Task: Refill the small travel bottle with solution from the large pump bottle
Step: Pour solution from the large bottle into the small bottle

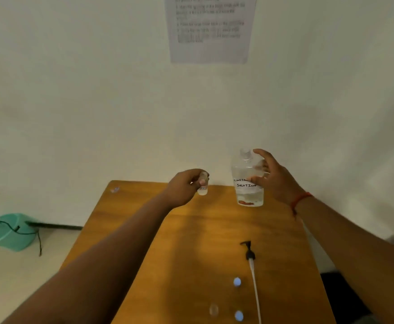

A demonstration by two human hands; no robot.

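The large clear bottle (247,181), hand-labelled "solution", is upright over the far right of the wooden table (191,242); its neck is open and liquid fills its lower part. My right hand (273,178) grips its right side. My left hand (186,185) holds the small clear travel bottle (203,184) upright above the table's far edge, left of the large bottle. The black pump head with its long white tube (252,265) lies flat on the table near me.
Two small pale blue caps (237,282) (239,315) and a tiny clear cap (213,309) lie on the near table. A teal bucket (9,232) with a dark cable stands on the floor at left. A printed sheet (210,29) hangs on the wall.
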